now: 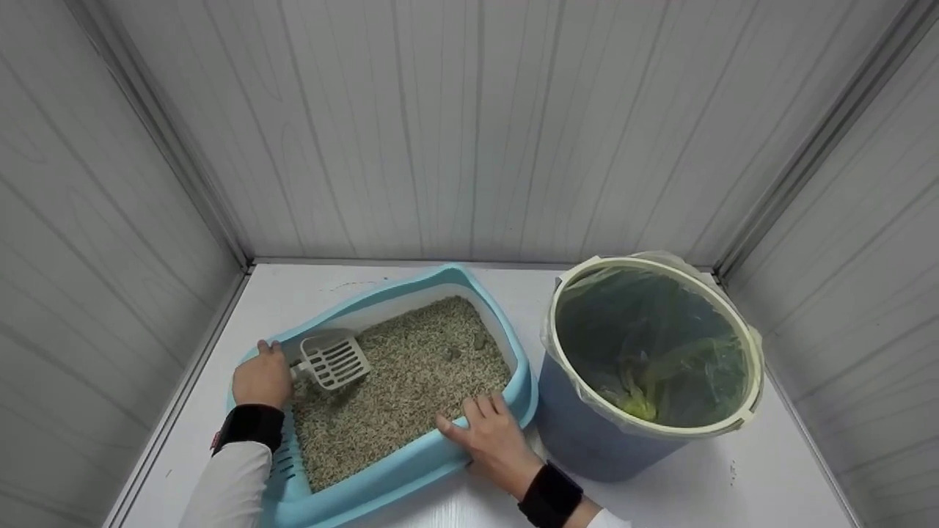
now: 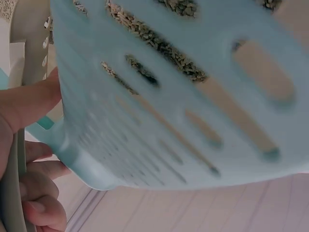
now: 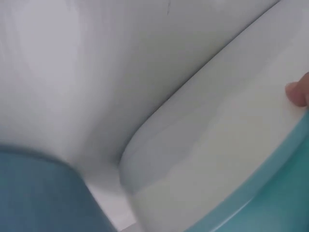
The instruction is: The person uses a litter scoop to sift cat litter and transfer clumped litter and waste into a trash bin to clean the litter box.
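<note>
A light blue litter box (image 1: 400,469) with a white inner wall holds a bed of grainy litter (image 1: 411,381). My left hand (image 1: 262,378) is at its left rim and grips the handle of a pale grey slotted litter scoop (image 1: 339,363), whose head lies over the litter. In the left wrist view the fingers curl around the scoop handle (image 2: 17,169), beside the box's blue slotted panel (image 2: 193,87). My right hand (image 1: 499,444) grips the near right rim, thumb over the top. In the right wrist view a fingertip (image 3: 296,93) presses the box's white outer side (image 3: 207,135).
Just right of the box stands a blue bin (image 1: 587,433) with a cream rim ring (image 1: 579,389) and a clear liner, something yellow-green (image 1: 638,405) at the bottom. Grey panelled walls (image 1: 469,132) enclose the white table (image 1: 323,282) at the back and both sides.
</note>
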Action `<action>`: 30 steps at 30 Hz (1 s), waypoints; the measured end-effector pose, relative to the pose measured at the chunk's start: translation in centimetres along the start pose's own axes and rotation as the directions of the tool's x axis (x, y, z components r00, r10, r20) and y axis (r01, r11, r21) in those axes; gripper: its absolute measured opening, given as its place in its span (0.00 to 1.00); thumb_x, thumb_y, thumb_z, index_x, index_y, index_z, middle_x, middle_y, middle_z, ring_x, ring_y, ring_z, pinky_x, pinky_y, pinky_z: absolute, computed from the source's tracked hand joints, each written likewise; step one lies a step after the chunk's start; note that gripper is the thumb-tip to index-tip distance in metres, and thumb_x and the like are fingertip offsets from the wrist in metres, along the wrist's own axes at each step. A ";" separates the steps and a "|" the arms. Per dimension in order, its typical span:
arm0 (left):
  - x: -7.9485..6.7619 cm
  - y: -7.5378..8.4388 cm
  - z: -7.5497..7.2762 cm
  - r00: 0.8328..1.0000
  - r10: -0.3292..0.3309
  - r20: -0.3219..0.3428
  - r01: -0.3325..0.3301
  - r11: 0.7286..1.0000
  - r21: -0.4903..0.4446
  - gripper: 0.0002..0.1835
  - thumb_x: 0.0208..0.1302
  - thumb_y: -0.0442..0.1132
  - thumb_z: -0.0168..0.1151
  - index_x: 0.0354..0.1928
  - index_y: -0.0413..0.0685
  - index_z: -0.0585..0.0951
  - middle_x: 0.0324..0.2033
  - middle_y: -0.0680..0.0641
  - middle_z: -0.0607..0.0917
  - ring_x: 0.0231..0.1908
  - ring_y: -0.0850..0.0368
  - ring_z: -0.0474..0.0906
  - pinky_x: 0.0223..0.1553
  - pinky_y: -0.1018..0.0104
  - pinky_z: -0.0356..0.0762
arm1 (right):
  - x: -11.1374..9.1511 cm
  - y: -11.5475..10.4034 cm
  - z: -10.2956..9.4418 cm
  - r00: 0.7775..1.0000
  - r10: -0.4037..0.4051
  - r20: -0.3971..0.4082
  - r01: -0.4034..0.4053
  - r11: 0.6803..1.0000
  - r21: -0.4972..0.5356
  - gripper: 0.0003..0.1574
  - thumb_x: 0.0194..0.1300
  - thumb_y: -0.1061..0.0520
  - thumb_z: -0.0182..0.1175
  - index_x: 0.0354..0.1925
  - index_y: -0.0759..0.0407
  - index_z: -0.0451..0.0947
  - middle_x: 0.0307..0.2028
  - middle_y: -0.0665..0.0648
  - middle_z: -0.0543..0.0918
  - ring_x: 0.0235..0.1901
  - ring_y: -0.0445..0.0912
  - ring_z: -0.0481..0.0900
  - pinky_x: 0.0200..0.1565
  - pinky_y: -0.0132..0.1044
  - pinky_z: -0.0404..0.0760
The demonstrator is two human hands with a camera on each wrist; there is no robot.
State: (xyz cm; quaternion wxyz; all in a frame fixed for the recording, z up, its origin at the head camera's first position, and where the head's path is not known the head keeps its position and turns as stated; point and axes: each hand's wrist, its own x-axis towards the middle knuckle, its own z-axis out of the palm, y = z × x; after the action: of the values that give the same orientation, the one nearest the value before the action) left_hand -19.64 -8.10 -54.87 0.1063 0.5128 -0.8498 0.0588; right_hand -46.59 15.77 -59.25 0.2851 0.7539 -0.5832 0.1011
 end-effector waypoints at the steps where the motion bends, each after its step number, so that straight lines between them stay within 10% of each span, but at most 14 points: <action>1: 0.0 0.1 0.0 1.000 -0.009 0.004 0.009 1.000 0.002 0.23 0.60 0.27 0.58 0.57 0.23 0.71 0.55 0.23 0.72 0.08 0.57 0.55 0.14 0.64 0.55 | 0.0 -0.1 0.1 1.000 0.001 -0.009 -0.001 1.000 0.005 0.53 0.29 0.44 0.76 0.56 0.37 0.62 0.37 0.58 0.75 0.39 0.53 0.77 0.49 0.51 0.75; 23: -0.1 1.7 0.4 0.990 -0.128 -0.068 0.133 0.988 0.076 0.19 0.64 0.24 0.50 0.57 0.29 0.73 0.55 0.28 0.74 0.08 0.57 0.56 0.14 0.64 0.55 | -0.1 0.4 0.9 0.988 -0.081 -0.130 0.074 0.996 -0.057 0.63 0.16 0.22 0.72 0.55 0.38 0.65 0.32 0.55 0.73 0.32 0.50 0.71 0.42 0.46 0.72; 30: 0.1 2.1 0.1 0.984 -0.149 -0.094 0.157 0.983 0.091 0.18 0.64 0.26 0.52 0.55 0.31 0.75 0.54 0.30 0.76 0.08 0.56 0.57 0.15 0.63 0.54 | 0.2 0.7 1.2 0.975 -0.089 -0.204 0.089 0.996 -0.009 0.49 0.22 0.41 0.69 0.52 0.37 0.70 0.29 0.55 0.71 0.28 0.50 0.70 0.38 0.46 0.70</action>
State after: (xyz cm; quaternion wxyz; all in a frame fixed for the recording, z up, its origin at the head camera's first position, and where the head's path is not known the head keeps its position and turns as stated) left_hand -21.52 -7.24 -54.95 0.1222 0.5781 -0.7986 0.1143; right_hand -47.42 14.84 -59.89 0.3476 0.7649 -0.5165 0.1654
